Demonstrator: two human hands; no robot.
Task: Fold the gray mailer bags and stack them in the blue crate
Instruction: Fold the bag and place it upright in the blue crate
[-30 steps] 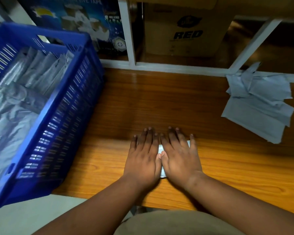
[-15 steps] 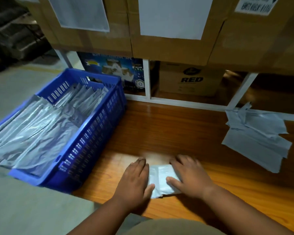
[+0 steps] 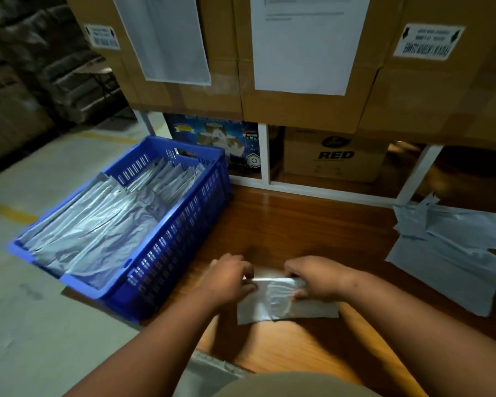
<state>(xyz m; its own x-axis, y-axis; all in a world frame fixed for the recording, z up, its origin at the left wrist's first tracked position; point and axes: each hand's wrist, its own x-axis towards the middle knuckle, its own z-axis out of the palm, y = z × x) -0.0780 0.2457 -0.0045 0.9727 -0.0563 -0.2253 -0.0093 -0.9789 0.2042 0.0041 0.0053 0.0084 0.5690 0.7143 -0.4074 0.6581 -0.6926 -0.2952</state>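
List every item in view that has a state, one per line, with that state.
left hand: pinching the mailer's left end
right hand: pinching its right end
gray mailer bag: folded, top edge lifted off the table
blue crate: holds rows of folded bags
loose mailer pile: unfolded, on the table at right
cardboard boxes: closed, stacked

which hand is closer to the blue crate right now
Left. The left hand grips the mailer bag's left end, just right of the blue crate; the right hand grips its far end.
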